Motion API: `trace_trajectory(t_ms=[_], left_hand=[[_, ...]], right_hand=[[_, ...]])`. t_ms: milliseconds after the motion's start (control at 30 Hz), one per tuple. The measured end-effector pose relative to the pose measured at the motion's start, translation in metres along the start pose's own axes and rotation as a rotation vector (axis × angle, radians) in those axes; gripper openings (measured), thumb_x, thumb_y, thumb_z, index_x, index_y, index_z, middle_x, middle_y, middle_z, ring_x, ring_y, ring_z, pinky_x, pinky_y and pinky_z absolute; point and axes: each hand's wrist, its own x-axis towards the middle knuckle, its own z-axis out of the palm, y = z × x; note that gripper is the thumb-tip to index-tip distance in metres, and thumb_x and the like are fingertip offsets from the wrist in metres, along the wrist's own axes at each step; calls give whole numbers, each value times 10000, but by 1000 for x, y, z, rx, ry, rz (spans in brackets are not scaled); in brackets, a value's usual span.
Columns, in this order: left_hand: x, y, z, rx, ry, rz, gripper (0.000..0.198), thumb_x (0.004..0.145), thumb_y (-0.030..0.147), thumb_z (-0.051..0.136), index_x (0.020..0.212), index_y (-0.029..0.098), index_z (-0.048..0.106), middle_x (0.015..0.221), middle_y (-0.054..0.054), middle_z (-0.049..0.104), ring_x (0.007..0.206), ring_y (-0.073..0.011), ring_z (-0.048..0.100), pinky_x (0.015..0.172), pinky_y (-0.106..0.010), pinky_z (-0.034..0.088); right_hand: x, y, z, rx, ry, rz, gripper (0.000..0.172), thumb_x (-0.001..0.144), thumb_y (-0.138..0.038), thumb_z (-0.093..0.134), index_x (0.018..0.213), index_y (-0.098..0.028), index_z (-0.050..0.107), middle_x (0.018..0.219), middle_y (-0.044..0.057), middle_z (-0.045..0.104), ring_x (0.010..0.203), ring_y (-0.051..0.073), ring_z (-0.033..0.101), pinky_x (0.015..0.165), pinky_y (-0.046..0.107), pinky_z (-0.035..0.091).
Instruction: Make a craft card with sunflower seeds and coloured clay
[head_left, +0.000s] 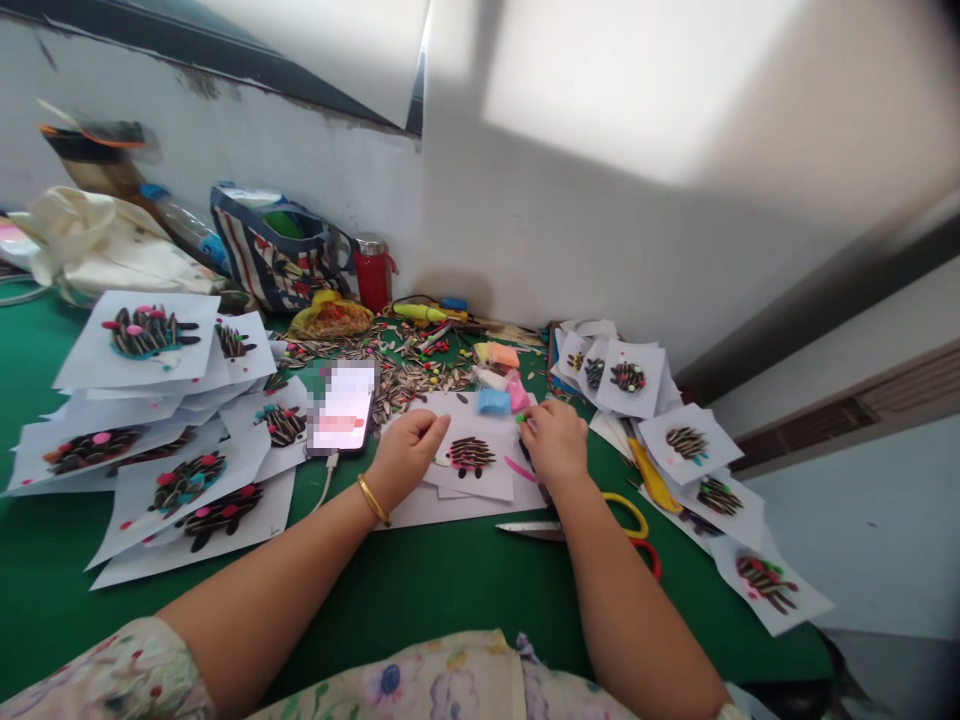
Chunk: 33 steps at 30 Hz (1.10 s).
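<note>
A white paper card [487,482] lies before me, bearing a hedgehog shape of striped seeds [471,453] with pink material beneath and dark seed feet. My left hand [409,452] rests at the card's left edge, fingers curled and thumb against them; whatever they may hold is hidden. To the right of the card, my right hand [556,440] pinches a small green piece [523,418] at its fingertips. Blue clay [494,402] and pink clay [517,393] sit just beyond the card. Scissors [531,531] with yellow and red handles lie partly under my right forearm.
Stacks of seed-picture cards flank me, a left stack [180,480] and a right row [694,440]. A lit phone [343,408] with a cable lies left of the card. Loose seeds [420,375] spread behind, near a red flask [372,275] and a patterned bag [277,250].
</note>
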Motion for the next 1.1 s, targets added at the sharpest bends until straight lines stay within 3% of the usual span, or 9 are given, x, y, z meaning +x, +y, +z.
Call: trace_trajectory(t_ms=[167,267,367,567,733,900,1100], left_hand=[[-4,5,1,-63,-15,25,331,907,396,487,656,186,542,650,3,535,644,-140,504,628,-269,402],[-9,9,3,-175,-110,22,199,869,365,576,928,190,652,819,-22,644,753,-153,591,697,-273,470],[-12,12,6,-287,-210,7,288,838,336,631,1096,209,652,901,-33,678,783,-156,630,707,-272,510],[-14,18,5,-300,-171,-48,120,802,269,670,880,187,708,804,-24,694,728,-152,633,679,-258,506],[-14,19,3,-206,-189,-75,128,829,288,640,766,182,676,720,-3,680,673,-143,606,630,-247,463],[-17,20,2,38,-220,56,290,911,368,531,706,179,611,695,-3,603,680,-147,543,625,-264,395],[-18,20,1,100,-283,140,206,914,342,541,791,186,593,771,-5,580,736,-153,528,665,-271,392]], right_hand=[[-17,-17,-11,372,51,-74,178,905,-275,472,972,-190,613,880,44,645,824,180,567,778,281,402],[-33,-35,-16,599,-5,-170,167,908,-322,484,940,-208,602,884,33,656,822,173,586,784,268,431],[-45,-49,-19,706,-61,-222,179,912,-327,482,968,-213,607,924,42,670,857,182,599,795,279,448],[-51,-59,-16,791,-71,-295,153,920,-284,467,959,-210,594,888,31,664,831,163,597,787,274,453],[-51,-60,-18,735,-23,-307,154,870,-308,565,977,-208,613,896,40,663,812,168,586,771,285,456],[-49,-56,-17,764,31,-450,121,910,-246,531,929,-213,646,854,34,679,813,176,595,757,302,444],[-46,-52,-11,668,71,-497,94,874,-204,562,905,-204,651,829,43,679,790,197,590,728,322,429]])
